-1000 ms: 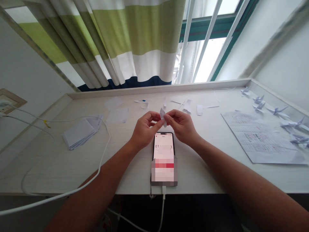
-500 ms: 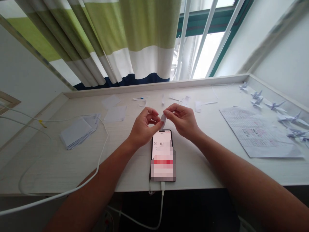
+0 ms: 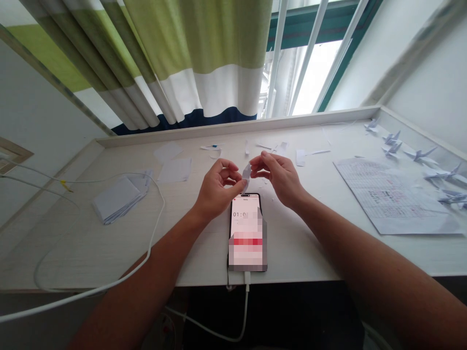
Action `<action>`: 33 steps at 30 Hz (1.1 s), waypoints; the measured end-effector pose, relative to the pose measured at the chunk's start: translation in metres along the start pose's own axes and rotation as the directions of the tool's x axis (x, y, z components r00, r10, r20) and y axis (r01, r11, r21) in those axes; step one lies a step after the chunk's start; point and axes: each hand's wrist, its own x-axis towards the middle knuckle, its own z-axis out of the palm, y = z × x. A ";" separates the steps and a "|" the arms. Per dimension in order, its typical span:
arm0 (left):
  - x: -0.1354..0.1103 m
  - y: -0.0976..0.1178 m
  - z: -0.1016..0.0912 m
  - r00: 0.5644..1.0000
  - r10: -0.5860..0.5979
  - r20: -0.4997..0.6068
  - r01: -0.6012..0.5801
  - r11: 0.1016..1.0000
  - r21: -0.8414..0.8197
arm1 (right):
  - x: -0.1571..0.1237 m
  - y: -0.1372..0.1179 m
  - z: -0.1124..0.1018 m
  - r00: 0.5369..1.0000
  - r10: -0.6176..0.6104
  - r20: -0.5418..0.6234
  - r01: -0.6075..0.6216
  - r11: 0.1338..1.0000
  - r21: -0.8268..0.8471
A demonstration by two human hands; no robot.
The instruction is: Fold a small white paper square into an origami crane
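Note:
Between the thumb and fingers of my left hand (image 3: 221, 187) is a small folded piece of white paper (image 3: 246, 174), held upright above the far end of a phone (image 3: 246, 231). My right hand (image 3: 276, 177) is just right of the paper, its fingers curved and apart. A narrow gap seems to separate its fingertips from the paper. The phone lies face up on the white desk (image 3: 299, 253) with a lit screen, partly blurred, and a white cable (image 3: 247, 282) plugged into its near end.
Several folded paper cranes (image 3: 419, 154) line the right side, beside a printed sheet (image 3: 392, 194). A stack of white paper (image 3: 118, 194) lies at left, near a looping white cable (image 3: 157, 228). Loose sheets (image 3: 175, 170) and paper scraps (image 3: 300, 157) lie toward the back. A curtain (image 3: 204, 58) hangs behind.
My right hand has let go of the folded paper and moved slightly right, its fingers spreading apart. My left hand still holds the paper in about the same place.

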 end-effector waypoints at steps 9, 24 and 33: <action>0.006 -0.005 -0.005 0.999 -0.022 -0.048 0.020 0.998 -0.054 | -0.004 0.002 0.003 0.987 -0.047 0.154 0.068 0.988 -0.138; 0.007 0.002 -0.001 0.993 0.049 -0.106 -0.059 0.994 -0.093 | -0.009 0.008 0.011 0.984 -0.151 0.099 0.160 0.983 -0.088; 0.002 0.011 -0.006 0.992 0.057 -0.113 -0.067 0.994 -0.089 | -0.012 0.002 0.004 0.839 -0.494 0.229 0.541 0.710 -0.451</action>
